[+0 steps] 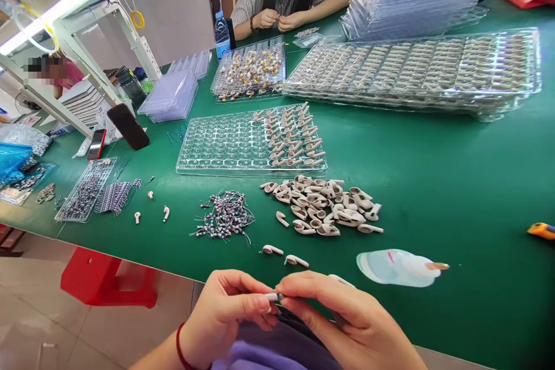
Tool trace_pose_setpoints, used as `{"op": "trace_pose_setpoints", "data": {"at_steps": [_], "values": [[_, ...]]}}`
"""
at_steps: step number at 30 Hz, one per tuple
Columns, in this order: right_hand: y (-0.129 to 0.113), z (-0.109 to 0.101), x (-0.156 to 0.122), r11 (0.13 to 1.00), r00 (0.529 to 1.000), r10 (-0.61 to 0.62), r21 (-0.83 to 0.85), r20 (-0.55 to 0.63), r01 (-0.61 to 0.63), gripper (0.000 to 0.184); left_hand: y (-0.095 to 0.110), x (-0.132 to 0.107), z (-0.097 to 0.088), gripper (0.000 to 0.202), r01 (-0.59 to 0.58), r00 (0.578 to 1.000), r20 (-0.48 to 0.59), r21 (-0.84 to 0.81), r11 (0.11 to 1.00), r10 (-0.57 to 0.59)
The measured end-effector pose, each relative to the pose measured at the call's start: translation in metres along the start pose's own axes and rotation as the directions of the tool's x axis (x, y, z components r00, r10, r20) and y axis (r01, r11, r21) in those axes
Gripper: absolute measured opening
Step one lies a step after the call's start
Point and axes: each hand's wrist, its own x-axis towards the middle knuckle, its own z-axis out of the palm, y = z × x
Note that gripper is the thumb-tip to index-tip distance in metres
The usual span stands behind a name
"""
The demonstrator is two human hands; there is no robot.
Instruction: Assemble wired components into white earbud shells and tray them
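At the table's near edge, my left hand point(236, 303) pinches a white earbud shell point(271, 297) by its stem. My right hand point(332, 312) meets it, thumb and forefinger closed on a tiny bluish part at the shell's end; the fingers mostly hide that part. Just beyond lie two earbud shells point(297, 261) with thin wires showing, and another white piece partly covered by my right hand. Farther on are a heap of beige-white earbud shells point(316, 202) and a pile of small wired components point(226, 214). To the right lies a clear-and-white squeeze bottle point(396, 267) with a brownish tip.
A clear plastic tray point(208, 147) holds rows of shells on its right side. Behind it stand stacked filled trays point(433, 101) and a tray of yellow-dotted parts point(249, 72). A co-worker point(290, 0) sits opposite. Phones point(128, 126) stand left; a red stool point(93, 277) is below.
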Motion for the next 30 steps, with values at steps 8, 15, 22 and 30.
{"op": "trace_pose_setpoints", "data": {"at_steps": [8, 15, 22, 30], "values": [[0.0007, 0.0036, -0.0011, 0.999, 0.998, -0.051, 0.014, -0.034, 0.052, 0.013, -0.0016, -0.002, 0.004, 0.032, -0.07, 0.997, -0.022, 0.024, 0.997, 0.071], [0.0023, 0.0046, -0.0032, 0.998, 0.998, -0.059, 0.004, -0.028, 0.06, 0.012, -0.0027, -0.0026, 0.0053, 0.029, -0.083, 0.996, -0.02, 0.012, 0.996, 0.083], [-0.0025, -0.0003, -0.0008, 0.997, 0.992, -0.072, -0.048, -0.108, 0.067, 0.011, 0.0007, -0.0018, 0.0063, 0.032, -0.053, 0.997, -0.059, -0.021, 0.998, 0.051], [-0.0013, 0.0016, 0.0021, 0.997, 0.997, -0.067, -0.041, -0.023, 0.066, 0.014, 0.0004, 0.0001, 0.0048, 0.033, 0.008, 1.0, -0.02, -0.016, 1.0, -0.008]]}}
